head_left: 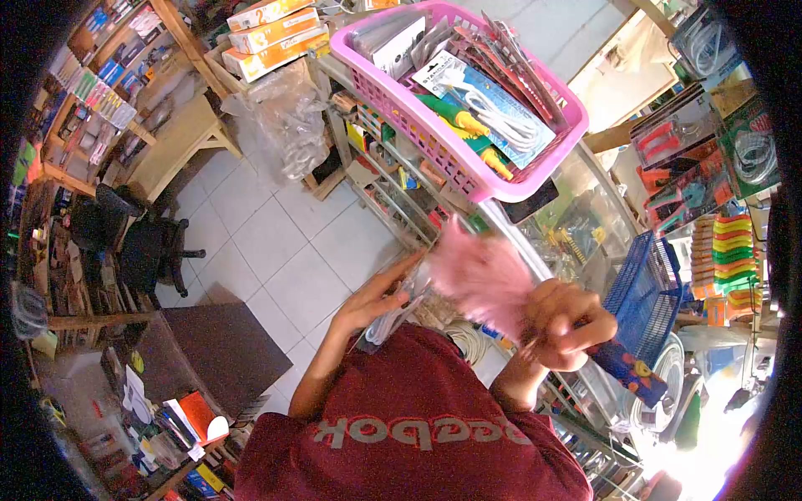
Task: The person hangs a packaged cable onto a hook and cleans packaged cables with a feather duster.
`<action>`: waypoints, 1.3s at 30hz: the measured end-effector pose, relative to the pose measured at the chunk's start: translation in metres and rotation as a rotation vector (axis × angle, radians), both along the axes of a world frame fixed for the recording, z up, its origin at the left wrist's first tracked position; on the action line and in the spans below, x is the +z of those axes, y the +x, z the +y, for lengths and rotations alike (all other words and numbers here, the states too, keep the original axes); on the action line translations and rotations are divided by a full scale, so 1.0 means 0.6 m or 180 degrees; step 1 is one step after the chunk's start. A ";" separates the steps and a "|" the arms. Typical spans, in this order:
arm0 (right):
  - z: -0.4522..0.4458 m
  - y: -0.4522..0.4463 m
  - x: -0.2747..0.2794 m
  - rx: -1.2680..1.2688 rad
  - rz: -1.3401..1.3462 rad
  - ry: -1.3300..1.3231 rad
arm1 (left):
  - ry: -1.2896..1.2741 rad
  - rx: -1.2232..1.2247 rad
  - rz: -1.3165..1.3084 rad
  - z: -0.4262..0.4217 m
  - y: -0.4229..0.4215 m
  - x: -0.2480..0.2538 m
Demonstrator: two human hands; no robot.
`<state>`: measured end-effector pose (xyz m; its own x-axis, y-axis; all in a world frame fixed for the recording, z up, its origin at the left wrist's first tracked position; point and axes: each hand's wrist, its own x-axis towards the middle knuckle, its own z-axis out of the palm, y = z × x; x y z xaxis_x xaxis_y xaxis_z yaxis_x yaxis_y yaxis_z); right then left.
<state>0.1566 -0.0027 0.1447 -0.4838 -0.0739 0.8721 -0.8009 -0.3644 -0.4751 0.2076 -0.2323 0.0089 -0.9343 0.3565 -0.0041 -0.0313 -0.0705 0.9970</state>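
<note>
My left hand (pixel 373 294) is closed on a clear packet (pixel 386 321) with what looks like a pale coiled cable inside, held close in front of my maroon shirt. In a fist, my right hand (pixel 570 324) grips a pink cloth (pixel 480 280), which is smeared by motion and reaches toward the packet. A dark blue patterned end (pixel 632 373) sticks out on the other side of that fist. Whether the cloth touches the packet, I cannot tell. Beyond both hands, a pink plastic basket (pixel 451 163) holds several packaged items, among them a white cable (pixel 501 117) and yellow-green handled tools (pixel 464 123).
The basket stands on a glass display counter (pixel 597 196). A blue basket (pixel 639 288) is at the right, near hanging packaged goods (pixel 681 184). Orange-white boxes (pixel 276 37) are stacked at the back. Leftward are a black chair (pixel 171 250), a dark tabletop (pixel 221 346) and crowded shelves.
</note>
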 end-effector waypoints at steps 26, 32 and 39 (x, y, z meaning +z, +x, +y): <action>-0.137 0.044 -0.011 -0.0493 0.0056 0.0330 | 0.0110 0.0477 0.0035 -0.089 0.090 -0.052; -0.155 0.051 -0.018 -0.1147 0.0162 0.1047 | 0.0052 0.0607 0.0007 -0.085 0.095 -0.047; -0.162 0.074 -0.027 -0.1404 -0.1118 0.0889 | -0.0009 0.0525 -0.0029 -0.084 0.087 -0.051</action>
<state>0.2009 -0.0998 0.1287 -0.7748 -0.0039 0.6322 -0.6263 0.1406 -0.7668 0.2598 -0.2825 -0.0214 -0.9801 0.1981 -0.0136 -0.0285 -0.0725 0.9970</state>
